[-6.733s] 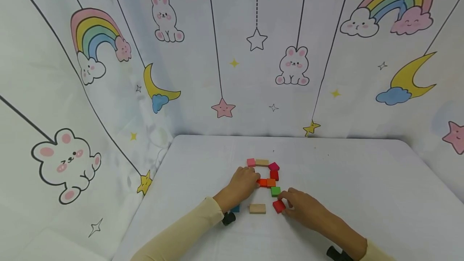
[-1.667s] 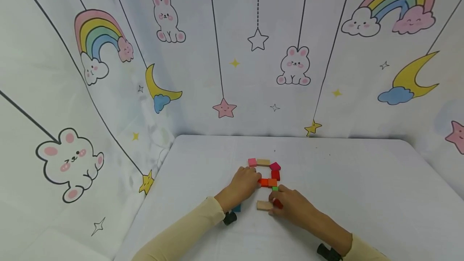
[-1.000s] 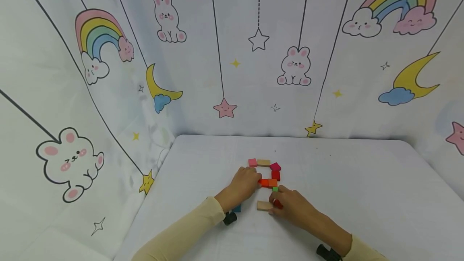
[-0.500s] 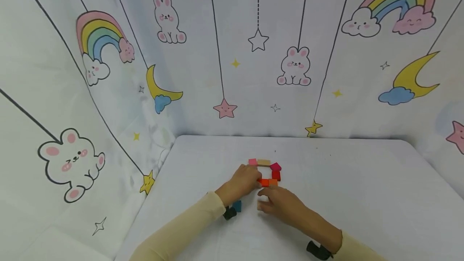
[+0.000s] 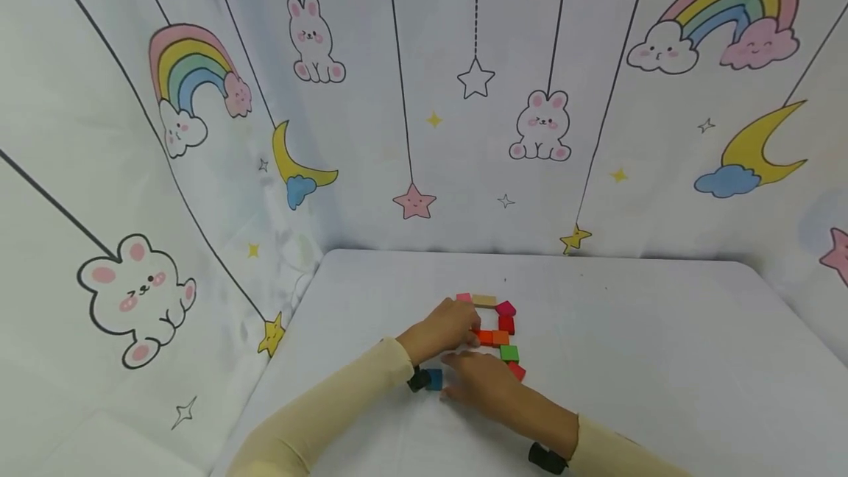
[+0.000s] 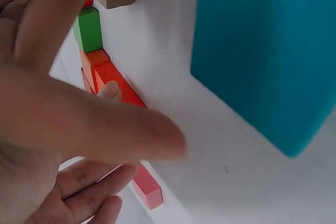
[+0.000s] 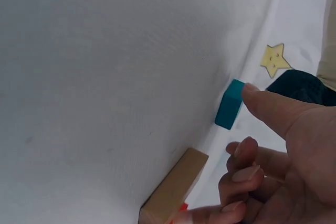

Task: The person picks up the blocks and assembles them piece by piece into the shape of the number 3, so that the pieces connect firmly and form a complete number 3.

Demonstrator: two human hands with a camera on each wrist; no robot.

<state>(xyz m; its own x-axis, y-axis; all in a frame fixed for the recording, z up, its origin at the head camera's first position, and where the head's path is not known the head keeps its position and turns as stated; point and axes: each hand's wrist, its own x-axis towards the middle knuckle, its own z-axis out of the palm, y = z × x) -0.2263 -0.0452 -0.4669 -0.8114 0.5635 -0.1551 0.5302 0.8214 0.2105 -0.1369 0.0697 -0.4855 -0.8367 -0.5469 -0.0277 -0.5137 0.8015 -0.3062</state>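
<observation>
My left hand [image 5: 445,330] rests beside the left end of a row of coloured wooden blocks, its fingers fairly straight. An orange-red block [image 6: 118,82] lies by its fingertip; whether they touch, I cannot tell. My right hand [image 5: 482,381] reaches leftward, thumb and fingers apart, close to a blue block [image 5: 434,379]. In the right wrist view the thumb tip overlaps that blue block [image 7: 230,104], and contact is unclear. A plain wooden block [image 7: 173,190] lies under the right hand, hidden in the head view. Green [image 5: 509,352] and red [image 5: 516,371] blocks lie right of it.
Blocks curve along the white table [image 5: 629,344]: pink [image 5: 464,298], plain wood [image 5: 484,301], crimson [image 5: 506,308], red [image 5: 506,324] and orange [image 5: 500,338]. A patterned white cloth [image 5: 464,131] hangs behind. Dark cameras [image 5: 547,458] sit on the wrists.
My right hand has let go of the red block and moved left over the plain block toward the blue one, uncovering the green and red blocks. The left hand has stayed nearly still.
</observation>
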